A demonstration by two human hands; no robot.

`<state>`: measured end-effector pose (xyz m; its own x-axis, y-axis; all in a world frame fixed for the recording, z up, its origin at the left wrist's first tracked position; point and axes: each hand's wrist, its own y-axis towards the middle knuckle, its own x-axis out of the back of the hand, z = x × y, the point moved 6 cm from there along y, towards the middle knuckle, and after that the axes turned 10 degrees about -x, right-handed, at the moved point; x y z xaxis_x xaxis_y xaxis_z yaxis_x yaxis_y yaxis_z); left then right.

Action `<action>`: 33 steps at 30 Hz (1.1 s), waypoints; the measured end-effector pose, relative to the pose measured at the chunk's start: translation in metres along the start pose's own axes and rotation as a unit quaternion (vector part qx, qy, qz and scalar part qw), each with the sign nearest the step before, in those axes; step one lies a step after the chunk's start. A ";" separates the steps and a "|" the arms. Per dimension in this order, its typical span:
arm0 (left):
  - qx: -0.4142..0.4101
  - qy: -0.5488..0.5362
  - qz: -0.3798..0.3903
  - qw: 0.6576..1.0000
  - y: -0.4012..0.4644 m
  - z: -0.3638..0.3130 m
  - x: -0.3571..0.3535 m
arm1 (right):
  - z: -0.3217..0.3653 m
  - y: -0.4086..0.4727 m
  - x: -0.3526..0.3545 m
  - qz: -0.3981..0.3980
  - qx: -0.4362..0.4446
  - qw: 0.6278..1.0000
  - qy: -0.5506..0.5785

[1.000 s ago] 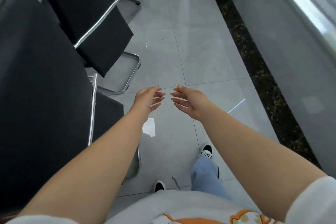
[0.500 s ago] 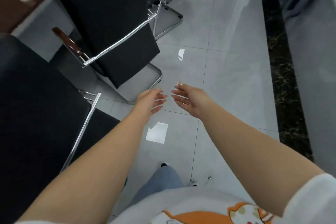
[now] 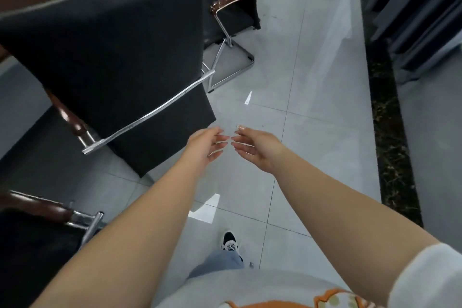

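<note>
My left hand (image 3: 203,145) and my right hand (image 3: 256,149) are stretched out in front of me at mid-frame, fingertips nearly meeting, fingers relaxed and holding nothing. Both hover in the air above the grey tiled floor (image 3: 312,132). Just left of my left hand stands a black office chair (image 3: 120,57) with a chrome frame, seen from behind its backrest. My hands do not touch it.
A second black chair (image 3: 30,245) with a brown armrest is at the lower left, a third (image 3: 232,12) farther ahead. A dark marble strip (image 3: 390,137) runs along the floor on the right beside dark panels (image 3: 420,20). My shoe (image 3: 230,241) is below.
I have walked forward along the row of chairs and the view has turned left; the nearest chair now fills the upper left. My hands keep the same open pose in front of me.
</note>
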<state>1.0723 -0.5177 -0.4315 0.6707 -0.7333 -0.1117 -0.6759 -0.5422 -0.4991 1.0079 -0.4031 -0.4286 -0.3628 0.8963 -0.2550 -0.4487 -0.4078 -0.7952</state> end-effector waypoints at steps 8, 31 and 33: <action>-0.001 -0.001 0.009 1.000 0.104 -0.060 -0.036 | 0.105 0.071 -0.016 0.010 -0.007 1.000 0.008; 0.037 -0.116 -0.232 0.965 0.374 -0.160 -0.151 | 0.390 0.316 -0.013 0.102 -0.095 0.952 -0.274; 0.033 -0.126 -0.258 0.957 0.393 -0.168 -0.144 | 0.406 0.335 -0.029 0.121 -0.097 0.947 -0.281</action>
<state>0.6587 -0.6939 -0.4665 0.9682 -0.2478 -0.0356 -0.2197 -0.7727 -0.5955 0.5366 -0.6363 -0.4640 -0.8380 0.5239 -0.1526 -0.1584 -0.5011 -0.8508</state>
